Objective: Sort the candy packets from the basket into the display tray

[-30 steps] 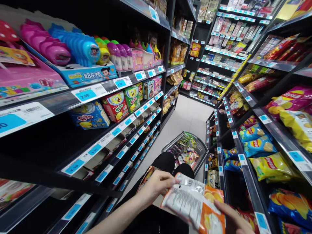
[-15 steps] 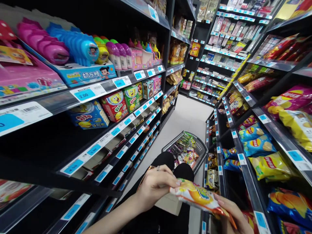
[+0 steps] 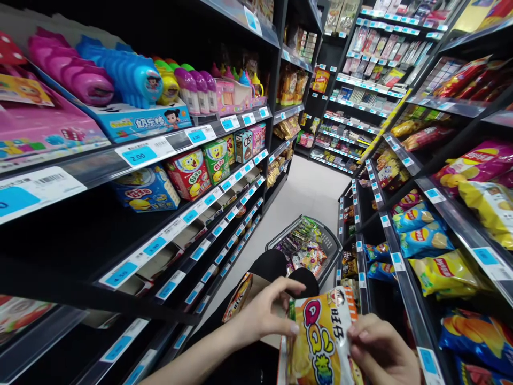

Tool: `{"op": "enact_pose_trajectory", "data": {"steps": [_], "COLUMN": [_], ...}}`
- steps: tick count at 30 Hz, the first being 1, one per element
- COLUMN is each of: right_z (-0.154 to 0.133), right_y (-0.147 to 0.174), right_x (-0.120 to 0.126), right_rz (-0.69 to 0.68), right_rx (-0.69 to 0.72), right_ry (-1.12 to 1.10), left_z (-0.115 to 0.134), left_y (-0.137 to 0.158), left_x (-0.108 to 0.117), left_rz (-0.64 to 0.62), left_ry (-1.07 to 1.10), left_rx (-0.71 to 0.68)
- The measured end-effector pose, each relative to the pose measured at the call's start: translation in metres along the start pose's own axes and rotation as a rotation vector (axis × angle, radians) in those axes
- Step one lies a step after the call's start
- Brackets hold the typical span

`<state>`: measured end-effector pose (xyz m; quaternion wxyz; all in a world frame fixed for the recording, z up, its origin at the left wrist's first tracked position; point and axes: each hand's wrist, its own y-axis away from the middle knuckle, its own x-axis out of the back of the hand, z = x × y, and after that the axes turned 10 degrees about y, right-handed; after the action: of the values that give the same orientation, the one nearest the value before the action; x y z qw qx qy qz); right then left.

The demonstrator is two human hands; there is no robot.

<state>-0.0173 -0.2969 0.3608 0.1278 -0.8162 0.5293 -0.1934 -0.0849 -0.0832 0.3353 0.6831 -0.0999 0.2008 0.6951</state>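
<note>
A yellow and white bag of gummy candy (image 3: 320, 337) stands with its printed front turned up toward me, over my lap. Its right edge is pinched between the thumb and fingers of my right hand (image 3: 382, 347). My left hand (image 3: 268, 313) is at the bag's upper left edge, thumb and fingers spread apart, the thumb tip against or very close to the wrapper. Behind my left hand an open cardboard box (image 3: 258, 286) rests on my lap, with an orange-printed side (image 3: 239, 298); my hand and the bag hide much of it.
A grey shopping basket (image 3: 334, 243) full of packaged snacks stands on the aisle floor (image 3: 308, 184) past my knees. Shelves with toy-shaped candy (image 3: 146, 83) and snack boxes (image 3: 188, 174) line the left. Chip bags (image 3: 444, 272) fill the close right-hand shelves.
The candy bag has turned from nearly flat to face me and come lower. My left hand has let go of its corner and its fingers have spread; my right hand keeps its hold.
</note>
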Motion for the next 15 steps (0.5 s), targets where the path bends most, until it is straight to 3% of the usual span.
{"op": "enact_pose_trajectory", "data": {"steps": [4,9,12,15], "right_z": [-0.003,-0.008,-0.001,0.016], "right_y": [-0.012,-0.016,-0.015,-0.012], "right_x": [0.004,-0.003,0.000,0.015], "right_rz": [-0.215,-0.379,-0.296,-0.091], "right_rx": [-0.097,-0.105,-0.219,-0.378], "right_ry": [-0.015,-0.137,-0.100,-0.010], "left_z": [0.009,0.002,-0.008,-0.014], "left_y": [0.001,-0.001,-0.001,-0.003], "left_x": [-0.003,-0.010,-0.010,-0.011], "left_rz": [-0.243,-0.547,-0.538,-0.425], "left_ry": [-0.301,-0.074,0.069,0.164], "left_rx": [0.201,0.284,0.354,0.365]}}
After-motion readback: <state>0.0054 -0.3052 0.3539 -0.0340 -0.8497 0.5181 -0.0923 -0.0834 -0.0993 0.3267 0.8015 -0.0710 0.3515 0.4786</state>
